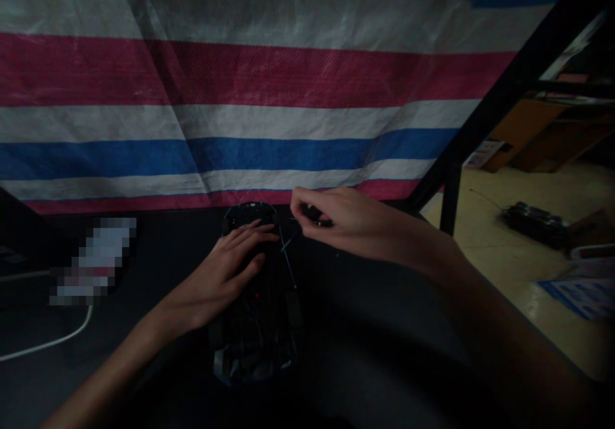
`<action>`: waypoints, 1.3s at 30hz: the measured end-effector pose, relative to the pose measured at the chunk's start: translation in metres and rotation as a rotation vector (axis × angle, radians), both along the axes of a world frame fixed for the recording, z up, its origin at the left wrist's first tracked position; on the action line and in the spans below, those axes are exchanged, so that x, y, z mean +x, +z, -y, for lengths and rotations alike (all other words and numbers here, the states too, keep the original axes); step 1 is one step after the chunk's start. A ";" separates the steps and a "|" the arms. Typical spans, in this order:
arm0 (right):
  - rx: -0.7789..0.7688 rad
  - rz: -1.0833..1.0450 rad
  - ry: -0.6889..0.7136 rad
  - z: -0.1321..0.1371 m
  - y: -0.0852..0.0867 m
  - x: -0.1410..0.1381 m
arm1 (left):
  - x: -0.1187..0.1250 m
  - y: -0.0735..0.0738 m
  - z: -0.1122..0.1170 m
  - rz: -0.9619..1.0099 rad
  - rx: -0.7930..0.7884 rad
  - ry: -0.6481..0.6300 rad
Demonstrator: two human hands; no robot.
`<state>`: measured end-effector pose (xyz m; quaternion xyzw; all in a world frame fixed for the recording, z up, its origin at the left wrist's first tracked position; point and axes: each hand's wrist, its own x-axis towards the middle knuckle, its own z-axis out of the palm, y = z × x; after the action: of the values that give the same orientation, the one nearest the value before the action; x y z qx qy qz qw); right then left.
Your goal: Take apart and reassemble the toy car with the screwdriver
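Note:
A dark toy car chassis (254, 333) lies lengthwise on the black table, its wheels at the sides and a small red light glowing near its middle. My left hand (230, 266) lies flat over its far half, fingers stretched out. To the right of the car's far end, my right hand (336, 221) is closed around the dark handle of what looks like a screwdriver (291, 240). Its thin shaft points down and left toward the car's side, near a thin wire or rod (289, 269). Dim light hides whether the tip touches anything.
On the left of the black table (355, 288) lies a phone-like object (96, 259), blurred out, with a white cable (72, 336). A striped sheet (288, 115) hangs behind. Past a black metal frame (451, 192), another dark car-like object (535, 224) lies on the floor near boxes.

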<state>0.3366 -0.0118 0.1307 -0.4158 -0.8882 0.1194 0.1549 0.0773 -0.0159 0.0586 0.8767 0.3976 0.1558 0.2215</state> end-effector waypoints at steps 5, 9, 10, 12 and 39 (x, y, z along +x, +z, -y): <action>-0.024 -0.058 0.045 -0.002 0.001 0.003 | 0.000 0.000 0.000 -0.006 -0.003 0.005; 0.035 0.032 -0.070 -0.004 -0.002 0.001 | 0.001 0.001 0.000 0.000 0.001 0.000; 0.056 0.064 -0.095 -0.005 -0.003 0.001 | 0.001 0.001 0.001 0.004 0.003 -0.001; 0.097 0.115 -0.123 -0.005 -0.003 0.001 | 0.001 0.001 0.001 0.010 0.006 -0.002; -0.225 -1.324 -0.476 -0.022 -0.092 0.038 | 0.008 0.007 -0.012 -0.108 0.223 -0.046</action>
<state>0.3747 0.0103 0.0382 -0.4520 -0.4749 0.4008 0.6399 0.0848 -0.0039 0.0657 0.9119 0.3688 0.1465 0.1042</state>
